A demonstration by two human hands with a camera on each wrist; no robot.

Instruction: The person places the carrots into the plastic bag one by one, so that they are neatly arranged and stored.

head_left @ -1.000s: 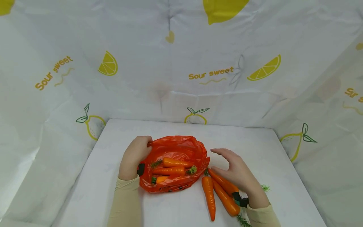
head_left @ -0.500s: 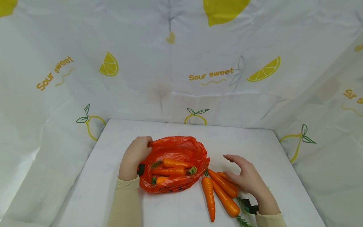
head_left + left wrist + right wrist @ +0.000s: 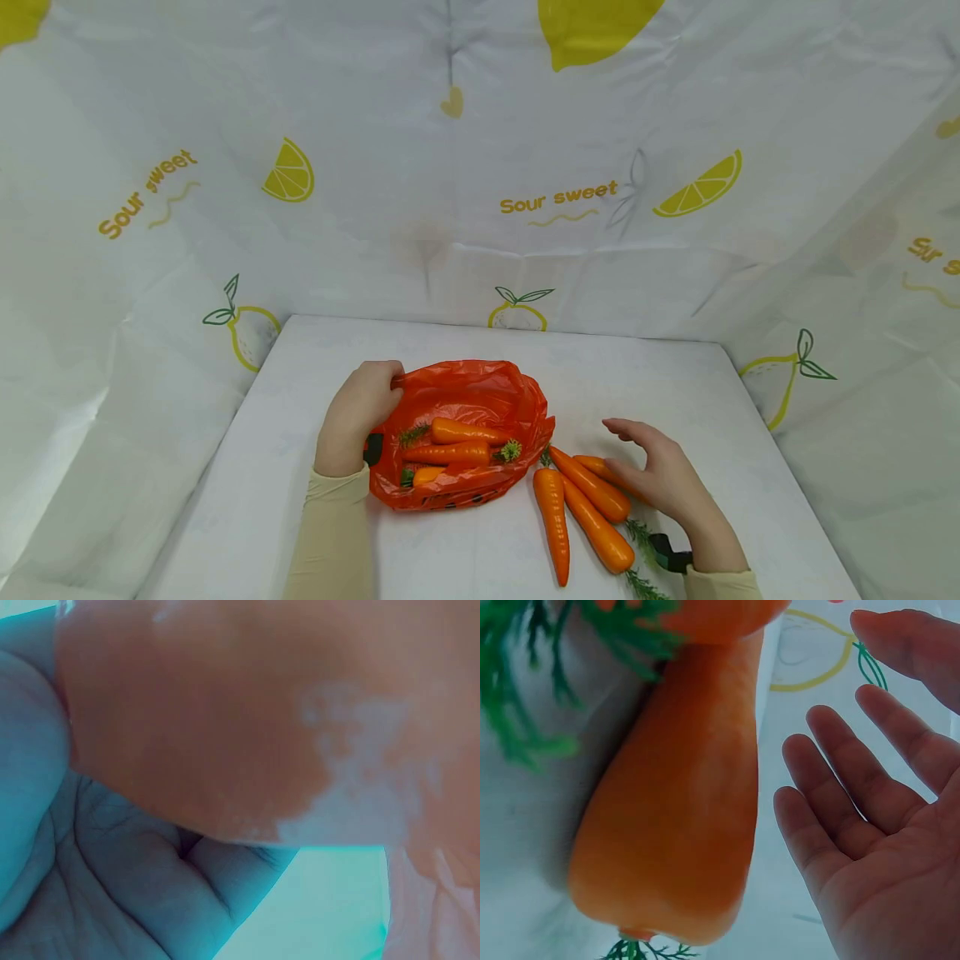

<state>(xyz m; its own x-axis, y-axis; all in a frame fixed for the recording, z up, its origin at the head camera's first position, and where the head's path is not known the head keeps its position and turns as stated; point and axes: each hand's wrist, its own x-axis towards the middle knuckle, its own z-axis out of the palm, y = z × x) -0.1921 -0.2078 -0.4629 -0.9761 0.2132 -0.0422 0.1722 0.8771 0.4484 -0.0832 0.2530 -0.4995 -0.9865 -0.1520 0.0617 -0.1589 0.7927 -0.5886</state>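
Note:
In the head view a red plastic bag (image 3: 480, 392) lies with its mouth spread, several carrots (image 3: 450, 452) inside it. The left hand (image 3: 358, 417) grips the bag's left rim; in the left wrist view the bag film (image 3: 202, 735) crosses the palm of that hand (image 3: 127, 877). The right hand (image 3: 663, 475), fingers apart and holding nothing, is over the right end of a carrot (image 3: 592, 463). In the right wrist view its relaxed fingers (image 3: 840, 772) are beside a large carrot (image 3: 675, 802).
Right of the bag, more carrots lie on the white table (image 3: 420, 558): one alone (image 3: 552, 525) and two slanting close together (image 3: 597, 527), with green tops around them. A white cloth with lemon prints (image 3: 375, 250) stands behind and at both sides.
The right hand has moved right and slightly nearer, away from the bag, uncovering part of a carrot beneath it. The left hand and the bag have stayed in place.

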